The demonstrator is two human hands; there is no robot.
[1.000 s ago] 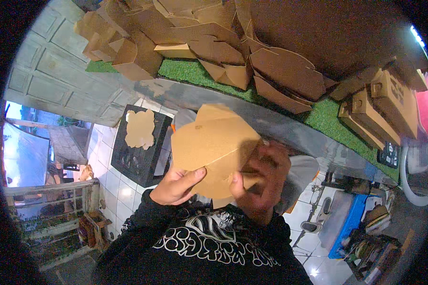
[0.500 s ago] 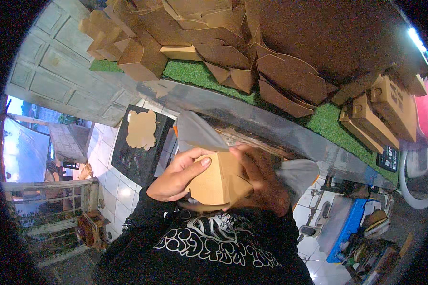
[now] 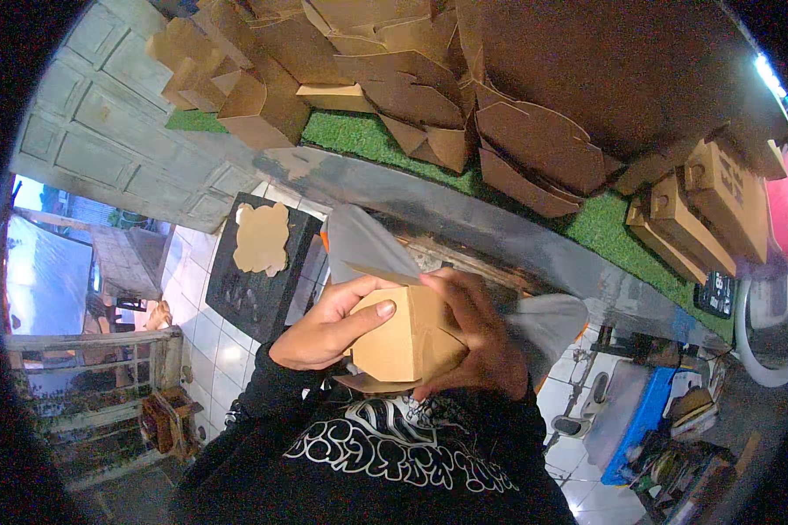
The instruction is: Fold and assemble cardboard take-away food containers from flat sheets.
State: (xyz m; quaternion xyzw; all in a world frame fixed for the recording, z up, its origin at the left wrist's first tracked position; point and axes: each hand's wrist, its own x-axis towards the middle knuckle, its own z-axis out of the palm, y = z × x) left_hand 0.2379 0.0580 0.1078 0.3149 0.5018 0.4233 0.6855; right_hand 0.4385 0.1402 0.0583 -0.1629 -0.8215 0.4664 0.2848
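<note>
Close to my chest, above my lap, I hold a small brown cardboard box [image 3: 409, 337], partly folded, with flaps sticking out at its top and bottom. My left hand [image 3: 328, 326] grips its left side, thumb lying across the front panel and the other fingers behind. My right hand [image 3: 481, 328] clasps the right side, somewhat blurred, with fingers at the upper and lower edges. The inside of the box and the fingertips behind it are hidden.
Many brown cardboard boxes [image 3: 403, 92] crowd the ledge ahead, which has green artificial turf [image 3: 346, 133]. More boxes [image 3: 683, 206] stand at its right end. A black crate [image 3: 258, 302] bearing cardboard pieces [image 3: 261, 238] is at the left. A blue-edged bin [image 3: 635, 429] sits right.
The box has tilted slightly, so a flap now shows above its top edge. My right hand has shifted a little around the right side; my left hand keeps its hold.
</note>
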